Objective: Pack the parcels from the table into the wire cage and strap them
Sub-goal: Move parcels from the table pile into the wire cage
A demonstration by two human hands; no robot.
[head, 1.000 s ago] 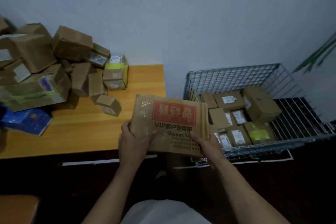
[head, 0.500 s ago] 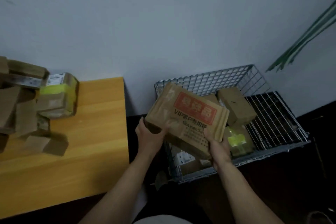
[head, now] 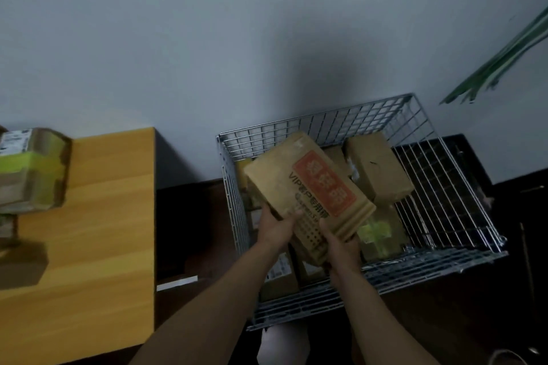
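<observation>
Between the left hand (head: pixel 277 228) and right hand (head: pixel 341 243), both gripping its near end, a flat brown parcel (head: pixel 308 190) tilts above the wire cage (head: pixel 439 258). Packing seems underway; next it likely needs lowering onto the boxes (head: pixel 378 167) beneath.

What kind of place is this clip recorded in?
Likely a small parcel-dispatch room: a wire cage part-filled with taped cartons, more parcels on a wooden table, and a flat parcel held over the cage.
</observation>
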